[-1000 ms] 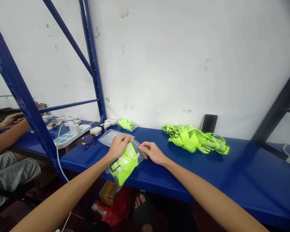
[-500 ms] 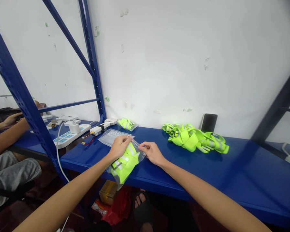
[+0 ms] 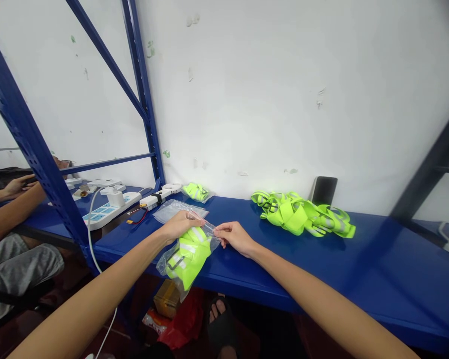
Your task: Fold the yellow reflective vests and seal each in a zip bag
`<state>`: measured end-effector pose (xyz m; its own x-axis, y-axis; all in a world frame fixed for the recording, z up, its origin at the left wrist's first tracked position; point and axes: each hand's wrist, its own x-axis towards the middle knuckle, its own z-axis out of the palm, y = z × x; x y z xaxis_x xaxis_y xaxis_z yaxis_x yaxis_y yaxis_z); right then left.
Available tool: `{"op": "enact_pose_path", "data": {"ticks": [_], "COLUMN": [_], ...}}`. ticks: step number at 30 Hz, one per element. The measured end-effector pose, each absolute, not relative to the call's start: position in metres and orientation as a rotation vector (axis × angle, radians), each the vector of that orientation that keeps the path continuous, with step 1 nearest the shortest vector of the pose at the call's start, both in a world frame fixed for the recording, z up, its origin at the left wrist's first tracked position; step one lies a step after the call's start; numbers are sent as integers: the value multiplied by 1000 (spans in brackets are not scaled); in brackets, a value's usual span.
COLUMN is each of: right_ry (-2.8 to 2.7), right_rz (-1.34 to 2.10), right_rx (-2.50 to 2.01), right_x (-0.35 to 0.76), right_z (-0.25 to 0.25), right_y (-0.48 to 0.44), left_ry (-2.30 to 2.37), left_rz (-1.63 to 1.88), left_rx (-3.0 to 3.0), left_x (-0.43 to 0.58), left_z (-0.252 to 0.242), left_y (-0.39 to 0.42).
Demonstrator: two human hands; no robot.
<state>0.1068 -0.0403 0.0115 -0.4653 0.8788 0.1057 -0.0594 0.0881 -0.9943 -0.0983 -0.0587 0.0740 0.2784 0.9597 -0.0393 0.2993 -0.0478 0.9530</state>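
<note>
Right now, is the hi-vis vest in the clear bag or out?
In: the hi-vis vest shows through the clear bag, held by the left hand.

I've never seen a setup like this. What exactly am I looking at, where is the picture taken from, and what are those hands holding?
There is no machine here. This single picture comes from a camera worn on a person's head, looking down at their own bare hands. The left hand grips the top of a clear bag with a folded yellow safety vest inside, and the right hand pinches the bag's edge. On the blue shelf lie a heap of vests and a smaller bagged vest. Further left is a power strip, and at the far left is another person's hand.
</note>
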Motion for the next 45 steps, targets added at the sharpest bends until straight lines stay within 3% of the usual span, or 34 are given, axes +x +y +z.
{"op": "enact_pose_path", "data": {"ticks": [10,21,30,45], "right_ry": [-1721,-1843,-1754,-1772], "right_rz": [1307,1349,1533,1453], "right_rx": [-746,-738,-746,-785], "right_x": [113,113,106,105], "right_z": [19,25,22,22], "right_y": [-40,-45,-54,-52], "left_ry": [1252,1431,1255,1269], "left_rz": [863,478,110,25], "left_rx": [1706,2486,2648,2886], "left_x": [-94,-93,-87,-82], "left_z": [91,119,113,111], "left_y": [-64,-80,-87,-90]}}
